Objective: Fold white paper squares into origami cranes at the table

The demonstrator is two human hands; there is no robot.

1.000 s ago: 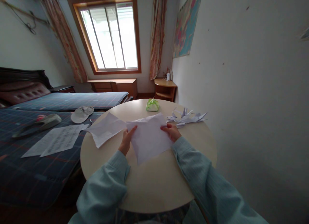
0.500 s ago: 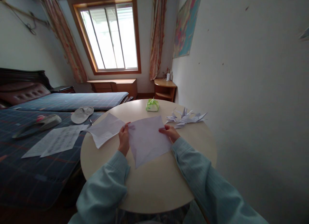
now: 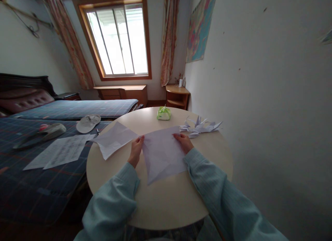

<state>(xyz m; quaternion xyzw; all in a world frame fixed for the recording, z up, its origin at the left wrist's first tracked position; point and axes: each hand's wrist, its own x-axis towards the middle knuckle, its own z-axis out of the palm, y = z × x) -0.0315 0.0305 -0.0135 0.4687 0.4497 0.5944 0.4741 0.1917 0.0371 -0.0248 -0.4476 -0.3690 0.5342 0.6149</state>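
Note:
A white sheet of paper (image 3: 163,156) with faint creases is held up over the round table (image 3: 166,206). My left hand (image 3: 136,149) pinches its left edge near the upper corner. At the right side my right hand (image 3: 183,142) grips the sheet, thumb on the near face and other fingers partly hidden behind it. Left of my left hand lies more white paper (image 3: 114,139) on the table, one corner reaching past the edge. Several folded paper cranes (image 3: 199,126) sit in a cluster beyond my right hand.
A green tissue pack (image 3: 164,113) stands at the table's far side. On the bed (image 3: 52,185) to the left lie printed sheets (image 3: 64,151), a light cap (image 3: 88,123) and a grey object (image 3: 53,132). The wall (image 3: 272,130) rises close on the right.
My left hand and the sheet have shifted slightly right and down. My right hand has stayed nearly in place, its fingers a little changed on the sheet's edge.

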